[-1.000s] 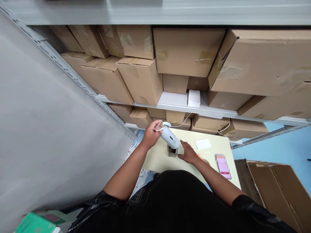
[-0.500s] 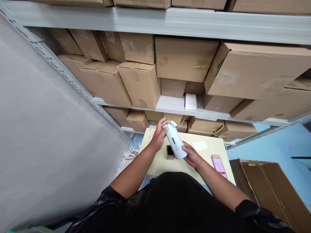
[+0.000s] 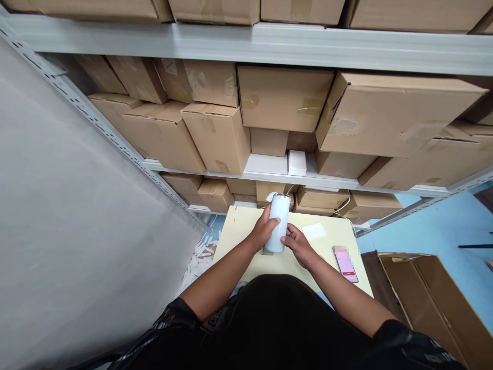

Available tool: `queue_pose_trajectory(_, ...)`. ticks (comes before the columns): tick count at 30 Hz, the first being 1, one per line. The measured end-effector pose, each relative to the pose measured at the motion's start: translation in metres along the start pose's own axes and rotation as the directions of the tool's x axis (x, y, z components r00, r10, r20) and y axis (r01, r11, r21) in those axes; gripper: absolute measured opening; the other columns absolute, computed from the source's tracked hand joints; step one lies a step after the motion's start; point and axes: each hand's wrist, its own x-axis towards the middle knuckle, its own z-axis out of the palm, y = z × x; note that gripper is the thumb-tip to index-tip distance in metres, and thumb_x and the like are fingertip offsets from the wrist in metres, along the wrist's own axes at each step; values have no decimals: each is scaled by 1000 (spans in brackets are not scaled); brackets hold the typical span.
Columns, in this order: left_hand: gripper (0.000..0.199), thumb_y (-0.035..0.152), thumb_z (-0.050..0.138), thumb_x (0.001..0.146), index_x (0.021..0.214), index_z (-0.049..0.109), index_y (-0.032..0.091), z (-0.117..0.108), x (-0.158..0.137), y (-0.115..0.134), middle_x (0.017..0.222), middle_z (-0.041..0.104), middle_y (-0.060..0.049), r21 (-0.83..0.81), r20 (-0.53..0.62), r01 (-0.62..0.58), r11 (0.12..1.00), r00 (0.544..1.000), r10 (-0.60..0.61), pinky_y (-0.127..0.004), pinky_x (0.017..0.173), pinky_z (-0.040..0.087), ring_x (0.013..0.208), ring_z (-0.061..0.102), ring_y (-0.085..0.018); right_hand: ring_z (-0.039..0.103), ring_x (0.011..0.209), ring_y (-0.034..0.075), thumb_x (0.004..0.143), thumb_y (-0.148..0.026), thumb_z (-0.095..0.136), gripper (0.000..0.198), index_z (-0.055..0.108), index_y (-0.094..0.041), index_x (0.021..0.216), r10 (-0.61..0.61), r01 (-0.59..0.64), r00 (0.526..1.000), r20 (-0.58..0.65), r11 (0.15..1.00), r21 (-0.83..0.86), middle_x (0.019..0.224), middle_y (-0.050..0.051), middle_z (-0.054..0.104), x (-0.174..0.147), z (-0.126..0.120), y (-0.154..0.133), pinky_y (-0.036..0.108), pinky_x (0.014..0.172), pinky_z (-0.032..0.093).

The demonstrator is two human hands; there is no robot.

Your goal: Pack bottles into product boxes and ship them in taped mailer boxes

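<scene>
A pale blue bottle [image 3: 279,226] stands nearly upright in the air above the table, a plain unprinted side facing me. At its top are a metallic rim and a small light strap or tab [image 3: 271,196] sticking out to the left. My left hand [image 3: 264,228] is wrapped round the bottle's left side, thumb across the front. Lower down on the right, my right hand [image 3: 299,246] grips it, thumb against the front and fingers partly hidden behind. Below the bottle, a small open box [image 3: 266,252] is mostly covered by it.
The pale yellow table [image 3: 239,231] carries a white card [image 3: 314,230] and a phone [image 3: 345,264] with a pink screen. Shelves with cardboard boxes [image 3: 285,97] rise behind. A large open carton [image 3: 427,288] stands at right; a grey wall [image 3: 77,216] borders the left.
The bottle has turned so its printed lettering no longer shows, and it has gone from tilted to nearly upright. My left hand has shifted from its top down to its middle.
</scene>
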Motion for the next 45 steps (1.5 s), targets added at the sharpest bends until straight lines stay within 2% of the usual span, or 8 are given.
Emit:
queue_pose_trajectory(5, 70, 50, 80, 78, 134, 49, 21, 2, 1, -8, 123, 68, -11, 40, -152, -31, 999, 988, 37, -38, 92, 54, 112, 65, -27, 61, 87, 21, 72, -54, 86, 54, 59, -26, 110, -153, 124, 969, -196, 980, -154, 101, 4, 66, 7, -9, 11, 35, 80, 53)
queue_pose_trajectory(10, 46, 46, 61, 88, 126, 48, 23, 7, 2, -11, 105, 72, -6, -29, -211, 54, 998, 976, -59, -36, 75, 56, 89, 70, -23, 63, 92, 22, 87, -54, 64, 41, 58, -28, 119, -25, 18, 996, -90, 997, -80, 108, 4, 67, 1, -17, 10, 35, 79, 53)
queue_pose_trajectory(14, 39, 45, 48, 96, 129, 53, 24, 14, 2, -7, 104, 71, -5, 43, -181, 26, 999, 983, -18, -37, 77, 56, 90, 68, -23, 65, 99, 25, 81, -50, 71, 54, 53, -29, 128, 7, -8, 999, -51, 1000, -12, 119, 6, 68, 0, -10, 3, 38, 83, 55)
queue_pose_trajectory(18, 52, 52, 70, 85, 125, 58, 21, 16, 2, -5, 115, 69, -9, 200, -134, -57, 978, 987, 85, -38, 87, 54, 105, 66, -27, 64, 102, 25, 71, -50, 86, 66, 51, -28, 122, -149, 133, 978, -147, 985, -112, 118, 7, 66, 5, -11, 4, 38, 88, 55)
queue_pose_trajectory(25, 51, 42, 58, 89, 135, 49, 23, 21, 4, -1, 116, 70, -7, 65, -113, -55, 996, 992, 62, -39, 90, 54, 105, 66, -25, 66, 104, 28, 85, -57, 67, 48, 59, -26, 121, 35, -33, 999, -41, 999, 40, 116, 8, 69, 4, -14, 4, 40, 83, 56)
queue_pose_trajectory(30, 55, 49, 74, 84, 128, 55, 21, 17, 7, -1, 114, 70, -8, 117, -114, -61, 991, 991, 75, -38, 89, 54, 104, 66, -26, 63, 101, 26, 70, -55, 86, 61, 56, -26, 114, -105, 90, 976, -193, 992, -85, 107, 5, 68, 6, -8, 1, 38, 84, 54)
queue_pose_trajectory(36, 60, 48, 69, 89, 140, 47, 23, 14, 10, 0, 119, 70, -9, -56, -113, -56, 997, 992, 50, -36, 86, 54, 102, 68, -23, 67, 94, 27, 86, -57, 70, 44, 63, -24, 114, 39, -41, 999, 11, 983, 177, 111, 8, 70, 5, -11, 0, 39, 77, 55)
queue_pose_trajectory(45, 58, 45, 78, 84, 130, 54, 20, 6, 3, -12, 112, 69, -7, 157, -108, -39, 987, 993, 56, -34, 82, 55, 99, 67, -24, 65, 100, 27, 74, -61, 83, 62, 58, -25, 118, -148, 93, 976, -162, 948, -306, 110, 8, 70, 10, -16, 14, 43, 86, 56)
